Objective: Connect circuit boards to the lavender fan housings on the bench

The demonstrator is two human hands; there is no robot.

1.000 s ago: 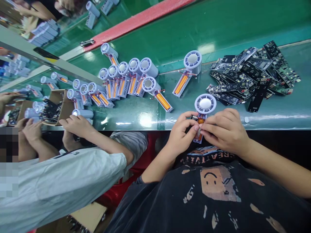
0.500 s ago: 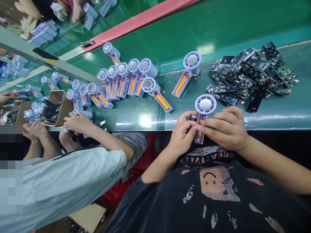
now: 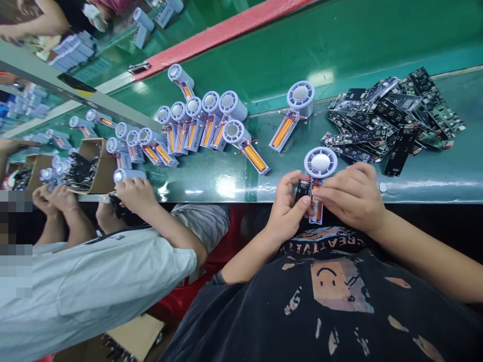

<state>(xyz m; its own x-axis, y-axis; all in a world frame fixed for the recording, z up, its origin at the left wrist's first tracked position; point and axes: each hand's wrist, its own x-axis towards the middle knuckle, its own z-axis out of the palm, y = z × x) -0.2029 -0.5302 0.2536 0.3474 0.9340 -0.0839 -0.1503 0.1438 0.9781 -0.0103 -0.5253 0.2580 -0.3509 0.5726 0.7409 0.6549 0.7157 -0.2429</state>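
Observation:
A lavender handheld fan (image 3: pixel 320 162) with a round slotted head lies at the table's front edge, its open handle pointing toward me and showing an orange battery. My right hand (image 3: pixel 352 198) is closed on the right side of that handle, fingertips at the battery. Closed as well, my left hand (image 3: pixel 289 208) pinches a small black circuit board (image 3: pixel 303 190) just left of the handle. Its thumb tip comes close to the handle's side. Fingers cover part of the handle and of the board.
A heap of black circuit boards (image 3: pixel 392 115) lies at the right. One open fan (image 3: pixel 300 95) is behind my hands, and several more fans (image 3: pixel 211 103) stand to the left. Beside me a co-worker's hand (image 3: pixel 138 193) works near a cardboard box (image 3: pixel 98 166).
My left hand has shifted slightly, and the black board now shows more fully, more upright beside the handle. The fan's handle has turned a little. The co-worker's hand moved right.

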